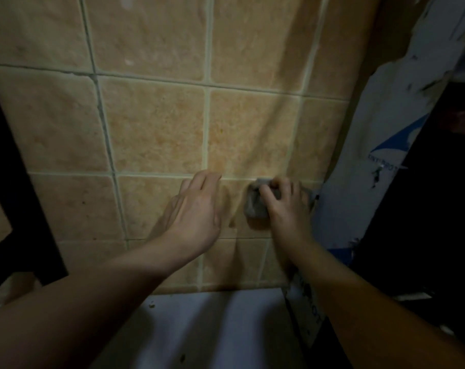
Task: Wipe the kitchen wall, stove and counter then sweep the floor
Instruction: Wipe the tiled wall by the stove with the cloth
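Note:
The kitchen wall (156,123) is covered in tan square tiles with pale grout lines and fills most of the view. My right hand (286,206) grips a small grey cloth (254,206) and presses it against a low tile near the wall's right edge. My left hand (196,211) lies flat on the tile just to the left of the cloth, fingers straight and pointing up. The white counter (220,331) runs below the tiles, between my forearms, with a few dark crumbs on it.
A white sheet with blue print (385,145) covers the side to the right of the tiles, and a dark area lies beyond it. A black frame (15,198) slants across the left edge.

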The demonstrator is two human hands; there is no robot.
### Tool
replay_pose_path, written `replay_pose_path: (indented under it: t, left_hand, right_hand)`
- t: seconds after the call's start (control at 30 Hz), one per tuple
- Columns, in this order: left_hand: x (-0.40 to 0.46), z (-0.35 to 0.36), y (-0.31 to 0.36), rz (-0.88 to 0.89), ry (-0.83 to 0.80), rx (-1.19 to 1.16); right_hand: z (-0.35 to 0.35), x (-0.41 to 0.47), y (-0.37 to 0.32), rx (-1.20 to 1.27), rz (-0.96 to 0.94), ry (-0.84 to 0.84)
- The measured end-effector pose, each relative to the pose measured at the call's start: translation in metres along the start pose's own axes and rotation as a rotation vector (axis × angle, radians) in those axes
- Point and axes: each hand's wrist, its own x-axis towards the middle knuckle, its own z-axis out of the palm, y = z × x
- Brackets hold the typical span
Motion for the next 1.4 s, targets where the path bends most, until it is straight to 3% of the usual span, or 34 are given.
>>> replay_pose_path:
  t: [0.13, 0.33, 0.47, 0.53, 0.6, 0.73, 0.83, 1.0, 1.27, 1.4]
  left_hand:
    - [-0.01, 0.009, -0.008, -0.004, -0.026, 0.019]
    - [-0.011, 0.015, -0.017, -0.017, -0.04, 0.01]
    - [-0.019, 0.019, -0.031, -0.058, -0.068, 0.03]
    - [-0.024, 0.019, -0.038, -0.065, -0.075, 0.05]
    - [-0.028, 0.016, -0.045, -0.077, -0.078, 0.042]
    - [-0.03, 0.013, -0.06, -0.094, -0.061, 0.008]
    - [-0.035, 0.014, -0.069, -0.122, -0.063, -0.001]
    - [-0.051, 0.013, -0.084, -0.232, -0.051, 0.053]
    - [-0.061, -0.006, -0.109, -0.389, -0.005, 0.026]
    - [-0.07, -0.009, -0.122, -0.446, 0.005, 0.051]
  right_hand:
    - [0.003, -0.016, 0.002, 0.03, -0.052, -0.078]
    - [-0.022, 0.035, -0.002, 0.085, 0.24, -0.015]
    - [0.002, -0.001, -0.027, -0.004, -0.055, 0.0]
    - [0.012, -0.015, -0.044, -0.004, -0.125, -0.108]
    - [0.012, -0.011, -0.056, -0.013, -0.157, -0.115]
    - [-0.001, 0.031, -0.077, 0.056, -0.052, 0.144]
    - [0.004, 0.038, -0.093, 0.081, 0.006, 0.171]
    - [0.037, -0.003, -0.103, -0.035, -0.418, 0.008]
    - [0.014, 0.045, -0.139, 0.058, -0.244, 0.124]
    - [0.042, 0.019, -0.155, -0.022, -0.56, 0.036]
